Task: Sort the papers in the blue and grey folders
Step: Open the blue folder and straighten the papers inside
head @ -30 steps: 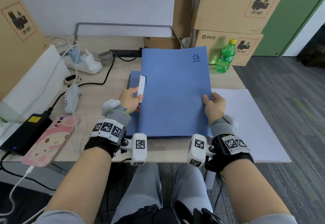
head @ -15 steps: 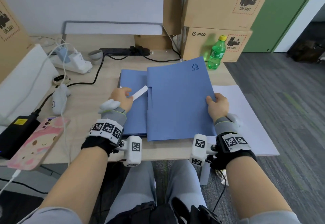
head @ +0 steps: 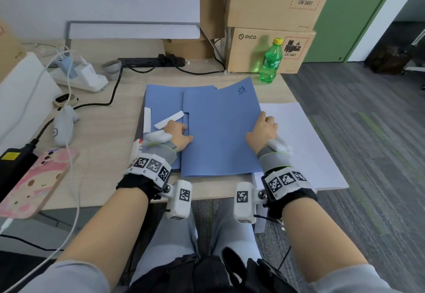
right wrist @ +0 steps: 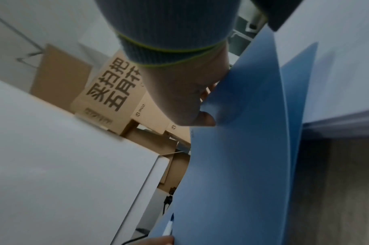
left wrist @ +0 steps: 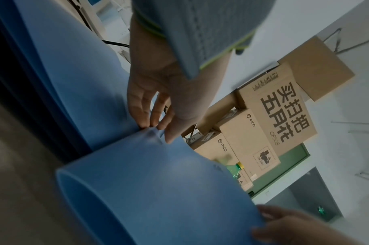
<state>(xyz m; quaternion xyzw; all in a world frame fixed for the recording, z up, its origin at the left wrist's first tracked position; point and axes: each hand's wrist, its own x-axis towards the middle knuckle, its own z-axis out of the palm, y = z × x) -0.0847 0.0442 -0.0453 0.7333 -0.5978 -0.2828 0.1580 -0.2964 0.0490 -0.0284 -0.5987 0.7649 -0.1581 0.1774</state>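
Observation:
A blue folder (head: 220,131) lies almost flat in the middle of the desk, partly over a second blue folder (head: 163,99). My left hand (head: 180,132) pinches the top folder's left edge, and the left wrist view shows the fingertips (left wrist: 150,126) closed on that edge. My right hand (head: 264,123) grips the right edge, thumb on top of the blue folder (right wrist: 231,165). A white spine strip (head: 169,119) lies slanted on the lower folder by my left hand. A stack of white papers (head: 299,143) sits just right of the folders.
A green bottle (head: 271,61) and cardboard boxes (head: 271,48) stand at the back right. At the left are a power strip with chargers (head: 80,76), cables, a black adapter (head: 16,161) and a pink phone (head: 34,177). The desk's right edge runs under the papers.
The top blue folder has come down from a raised, tilted hold to nearly flat on the desk. The white strip has dropped from upright to lying slanted. Both hands kept their hold.

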